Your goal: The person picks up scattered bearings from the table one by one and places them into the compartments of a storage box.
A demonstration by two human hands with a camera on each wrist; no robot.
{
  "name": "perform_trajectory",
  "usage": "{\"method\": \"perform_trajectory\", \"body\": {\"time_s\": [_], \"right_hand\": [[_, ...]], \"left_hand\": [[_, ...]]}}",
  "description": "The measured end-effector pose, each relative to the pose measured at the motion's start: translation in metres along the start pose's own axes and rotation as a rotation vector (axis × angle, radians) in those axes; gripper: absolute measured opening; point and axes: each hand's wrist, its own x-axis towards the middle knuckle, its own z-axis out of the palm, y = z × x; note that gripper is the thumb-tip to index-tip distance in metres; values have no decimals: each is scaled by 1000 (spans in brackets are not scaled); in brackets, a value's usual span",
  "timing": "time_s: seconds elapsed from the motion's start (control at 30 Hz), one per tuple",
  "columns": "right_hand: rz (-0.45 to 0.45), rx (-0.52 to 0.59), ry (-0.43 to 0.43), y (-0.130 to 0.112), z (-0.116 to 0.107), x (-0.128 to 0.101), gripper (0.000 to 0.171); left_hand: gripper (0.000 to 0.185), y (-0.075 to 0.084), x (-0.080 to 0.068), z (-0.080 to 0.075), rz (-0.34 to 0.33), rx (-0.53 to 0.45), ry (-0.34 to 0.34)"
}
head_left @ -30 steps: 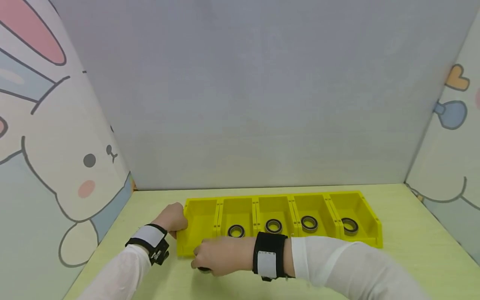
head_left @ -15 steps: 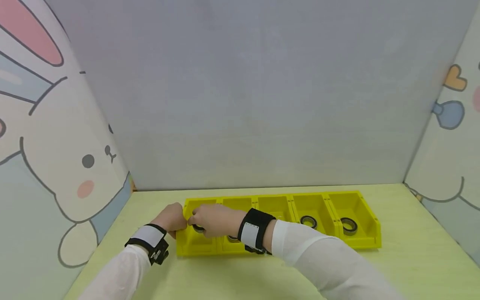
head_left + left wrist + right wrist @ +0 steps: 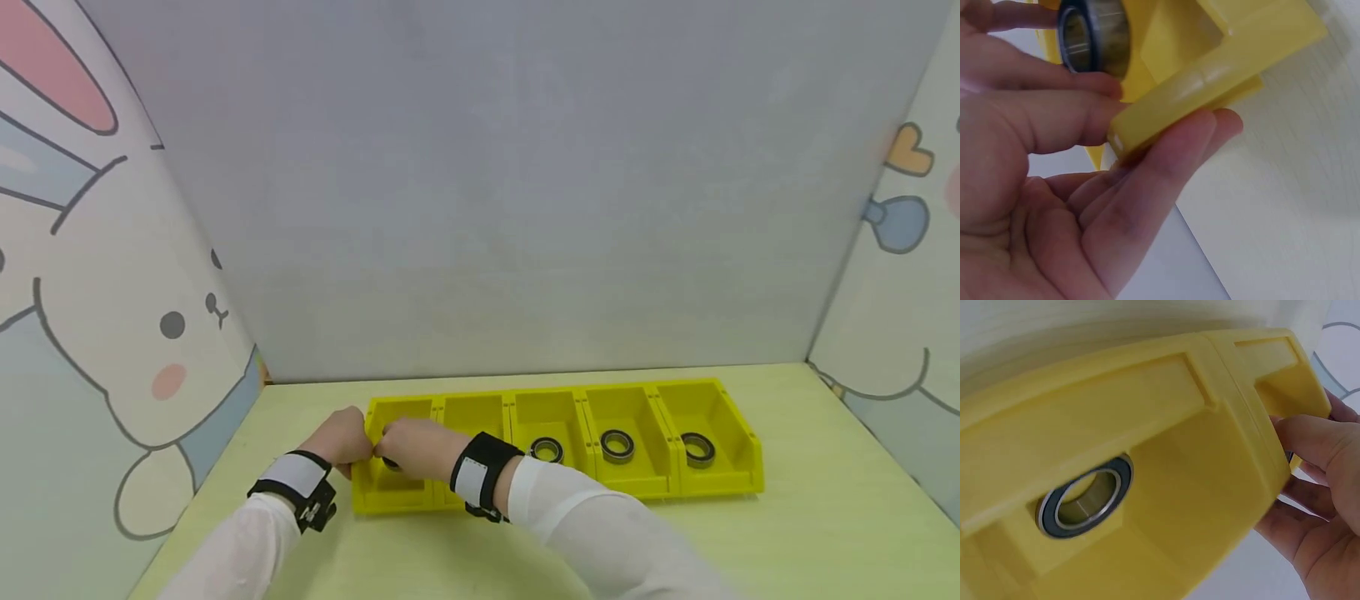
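Observation:
A row of joined yellow bins stands on the table. My left hand grips the left side wall of the leftmost bin, thumb and fingers on either side of it. Inside that same bin, my right hand pinches a ball bearing with a dark seal and a shiny metal rim. The left wrist view has this bearing standing on edge close to the left fingers. In the right wrist view, the right fingers mostly cover it, while another bearing lies in the neighbouring bin.
More bearings lie singly in the bins to the right: one in the middle bin, another bearing beside it, and a bearing at the far right. A grey panel rises behind; printed side panels flank the table.
My right hand has carried the bearing from in front of the bins up and into the leftmost bin, lowering slightly since. My left hand keeps its hold on the side wall.

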Motion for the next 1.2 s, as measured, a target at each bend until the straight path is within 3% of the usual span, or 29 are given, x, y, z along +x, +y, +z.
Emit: {"method": "perform_trajectory", "body": {"time_s": [0.27, 0.87, 1.0, 1.2], "right_hand": [[34, -159, -66, -9, 17, 7, 10], [43, -156, -86, -16, 18, 7, 9], [38, -142, -109, -12, 10, 2, 10], [70, -138, -165, 11, -28, -33, 43]], "left_hand": [[7, 2, -7, 0, 16, -14, 17], [8, 1, -8, 0, 26, -31, 13], [5, 2, -9, 0, 19, -12, 19], [3, 1, -12, 2, 4, 77, 17]]}}
